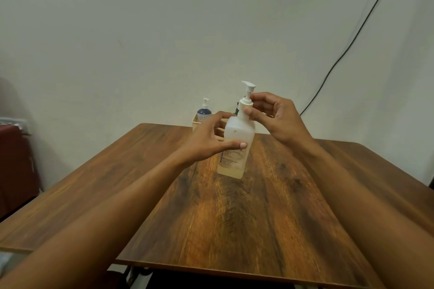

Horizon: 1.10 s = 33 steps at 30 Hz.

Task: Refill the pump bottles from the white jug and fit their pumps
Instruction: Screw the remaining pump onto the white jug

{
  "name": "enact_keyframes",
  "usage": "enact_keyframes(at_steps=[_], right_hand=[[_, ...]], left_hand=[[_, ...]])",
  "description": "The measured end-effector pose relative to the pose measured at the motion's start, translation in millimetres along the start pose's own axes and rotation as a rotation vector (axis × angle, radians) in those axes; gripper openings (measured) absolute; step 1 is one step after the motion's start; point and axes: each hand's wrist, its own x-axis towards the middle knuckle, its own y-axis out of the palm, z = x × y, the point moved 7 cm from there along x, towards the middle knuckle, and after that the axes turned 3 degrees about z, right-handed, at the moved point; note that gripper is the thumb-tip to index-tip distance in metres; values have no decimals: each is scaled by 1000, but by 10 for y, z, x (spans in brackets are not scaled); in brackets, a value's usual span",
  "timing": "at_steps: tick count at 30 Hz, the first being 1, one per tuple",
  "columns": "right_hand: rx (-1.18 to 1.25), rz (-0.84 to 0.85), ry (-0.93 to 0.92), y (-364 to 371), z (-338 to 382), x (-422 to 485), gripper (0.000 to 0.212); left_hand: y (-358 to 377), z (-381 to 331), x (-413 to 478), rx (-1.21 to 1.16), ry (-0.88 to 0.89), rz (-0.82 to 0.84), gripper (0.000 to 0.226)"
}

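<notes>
1. Partly hidden behind the hands, a beige tray [194, 122] at the table's [234, 218] far edge is seen holding a blue bottle [203, 114]; its other contents cannot be made out.
2. Held just above the table, the clear bottle [236, 148] is gripped around its body by the left hand [209, 138].
3. Its white pump [246, 98] is pinched at the collar by the right hand [274, 117].
</notes>
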Motion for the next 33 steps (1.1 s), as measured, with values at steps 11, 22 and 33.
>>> enact_keyframes(at_steps=[11, 22, 33], right_hand=[[-73, 31, 16, -11, -62, -15, 40], [-112, -45, 37, -81, -14, 38, 40], [-46, 310, 132, -15, -24, 111, 42]], left_hand=[[18, -50, -9, 0, -14, -6, 82], [30, -102, 8, 69, -3, -74, 76], [44, -175, -3, 101, 20, -47, 77]])
